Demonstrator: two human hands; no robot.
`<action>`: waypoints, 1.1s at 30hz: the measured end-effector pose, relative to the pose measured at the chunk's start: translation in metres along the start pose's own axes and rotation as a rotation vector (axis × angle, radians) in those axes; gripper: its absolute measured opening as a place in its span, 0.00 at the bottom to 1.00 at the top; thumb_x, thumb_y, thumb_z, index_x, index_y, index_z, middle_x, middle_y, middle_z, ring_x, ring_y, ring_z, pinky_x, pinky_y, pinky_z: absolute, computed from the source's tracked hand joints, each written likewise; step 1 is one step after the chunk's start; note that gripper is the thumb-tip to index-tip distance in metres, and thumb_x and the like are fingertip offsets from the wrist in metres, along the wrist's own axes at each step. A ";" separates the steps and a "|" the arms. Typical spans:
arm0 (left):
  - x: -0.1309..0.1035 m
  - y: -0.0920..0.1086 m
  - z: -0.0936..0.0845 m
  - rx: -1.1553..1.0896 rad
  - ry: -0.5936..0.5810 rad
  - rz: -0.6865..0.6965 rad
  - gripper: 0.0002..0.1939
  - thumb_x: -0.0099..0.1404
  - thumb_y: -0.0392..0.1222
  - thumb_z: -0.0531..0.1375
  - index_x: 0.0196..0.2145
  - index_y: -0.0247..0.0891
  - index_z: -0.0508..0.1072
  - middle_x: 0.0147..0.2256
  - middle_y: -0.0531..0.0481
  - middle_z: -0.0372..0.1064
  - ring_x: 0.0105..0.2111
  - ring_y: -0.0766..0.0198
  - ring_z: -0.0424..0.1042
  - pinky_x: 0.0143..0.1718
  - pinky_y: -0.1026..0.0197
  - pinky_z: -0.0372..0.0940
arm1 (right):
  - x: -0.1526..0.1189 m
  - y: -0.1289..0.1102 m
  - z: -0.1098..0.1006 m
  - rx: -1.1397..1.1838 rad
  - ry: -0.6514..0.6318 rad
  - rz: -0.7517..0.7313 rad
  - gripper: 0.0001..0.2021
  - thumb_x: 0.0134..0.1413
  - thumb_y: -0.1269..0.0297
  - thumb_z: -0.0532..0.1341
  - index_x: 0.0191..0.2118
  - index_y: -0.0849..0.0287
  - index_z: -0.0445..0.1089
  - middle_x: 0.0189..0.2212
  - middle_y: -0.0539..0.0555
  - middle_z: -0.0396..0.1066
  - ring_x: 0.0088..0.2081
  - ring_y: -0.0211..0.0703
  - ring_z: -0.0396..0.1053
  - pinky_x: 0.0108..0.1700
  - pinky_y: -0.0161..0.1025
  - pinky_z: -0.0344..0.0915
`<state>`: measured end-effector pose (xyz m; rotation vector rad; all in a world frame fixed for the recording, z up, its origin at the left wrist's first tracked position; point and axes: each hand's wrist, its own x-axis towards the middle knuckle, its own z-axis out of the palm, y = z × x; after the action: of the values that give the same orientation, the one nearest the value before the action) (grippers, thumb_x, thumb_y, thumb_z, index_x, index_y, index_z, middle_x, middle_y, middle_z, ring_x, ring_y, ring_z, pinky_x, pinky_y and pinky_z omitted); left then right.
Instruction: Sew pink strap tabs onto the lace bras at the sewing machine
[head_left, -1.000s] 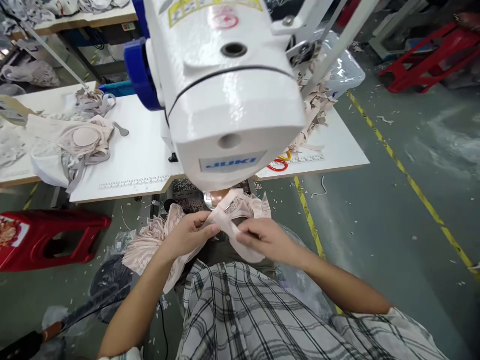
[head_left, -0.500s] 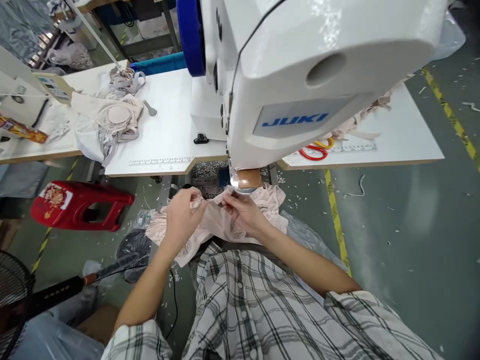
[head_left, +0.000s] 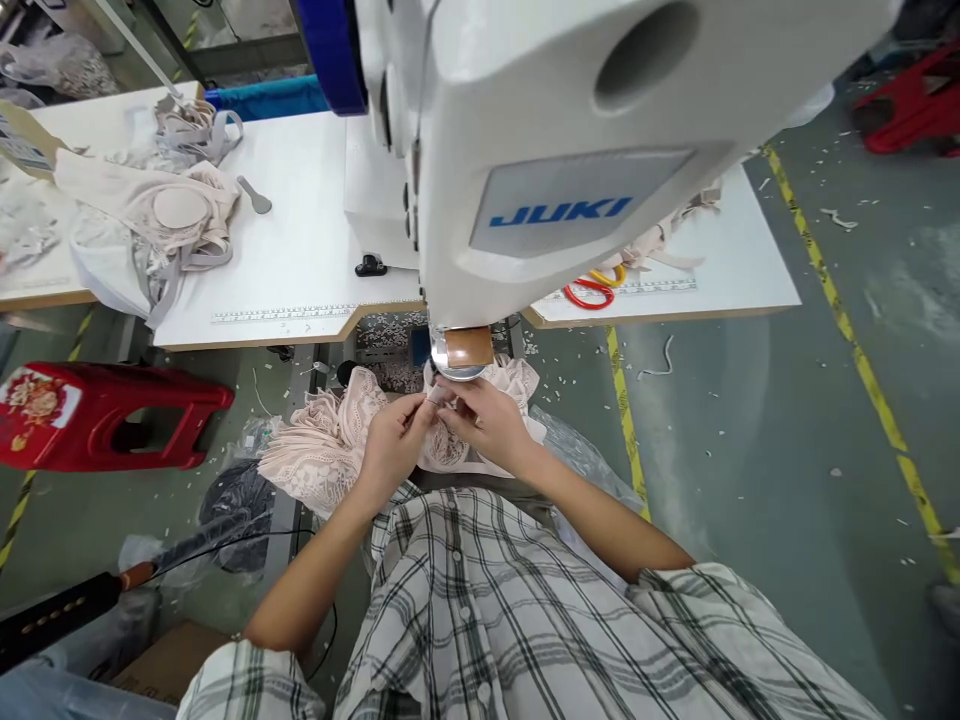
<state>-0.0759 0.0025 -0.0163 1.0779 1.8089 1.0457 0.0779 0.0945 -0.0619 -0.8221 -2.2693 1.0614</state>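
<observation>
A white JUKI sewing machine (head_left: 555,205) stands over my hands, its round metal end and brown plate just beyond my fingers. Pale pink lace fabric (head_left: 448,447) hangs below the machine head. My left hand (head_left: 395,435) is closed, thumb and finger pinching the fabric's edge. Close beside it, my right hand (head_left: 487,420) also grips this edge, its fingertips under the machine's end. To the left of my left hand lies a bunched pile of the same lace pieces (head_left: 315,445). The needle is hidden from view.
Scissors with red and yellow handles (head_left: 592,292) lie on the white table (head_left: 292,230), right of the machine head. Pale garments (head_left: 172,215) are heaped at the left. A red stool (head_left: 112,415) stands on the scrap-strewn floor, near a fan's black pole (head_left: 67,615).
My hands have come closer together, right under the machine's end. The fabric stretched between them is now gathered at my fingertips. The camera view has shifted to the right.
</observation>
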 end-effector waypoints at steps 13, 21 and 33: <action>0.015 0.013 0.015 0.169 0.018 -0.009 0.18 0.69 0.52 0.55 0.27 0.37 0.71 0.25 0.52 0.68 0.28 0.64 0.67 0.31 0.63 0.60 | -0.002 0.019 -0.003 -0.058 0.072 -0.209 0.11 0.64 0.60 0.57 0.40 0.52 0.78 0.41 0.55 0.79 0.44 0.44 0.76 0.46 0.42 0.73; 0.024 0.002 0.009 0.342 -0.153 0.087 0.20 0.71 0.53 0.50 0.30 0.39 0.71 0.28 0.49 0.72 0.30 0.60 0.71 0.32 0.61 0.61 | 0.074 0.109 -0.158 -0.797 0.144 0.201 0.22 0.65 0.71 0.48 0.61 0.66 0.65 0.55 0.67 0.69 0.56 0.54 0.66 0.57 0.50 0.62; 0.012 0.023 -0.002 0.065 -0.085 -0.079 0.17 0.69 0.51 0.55 0.34 0.38 0.77 0.30 0.49 0.75 0.24 0.65 0.64 0.25 0.63 0.57 | 0.055 0.096 -0.175 -0.826 -0.049 0.168 0.21 0.61 0.61 0.56 0.56 0.67 0.65 0.47 0.68 0.72 0.43 0.58 0.71 0.37 0.44 0.63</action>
<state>-0.0758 0.0204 0.0032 1.0644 1.8132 0.8870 0.1831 0.2697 -0.0294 -1.3186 -2.7250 0.1483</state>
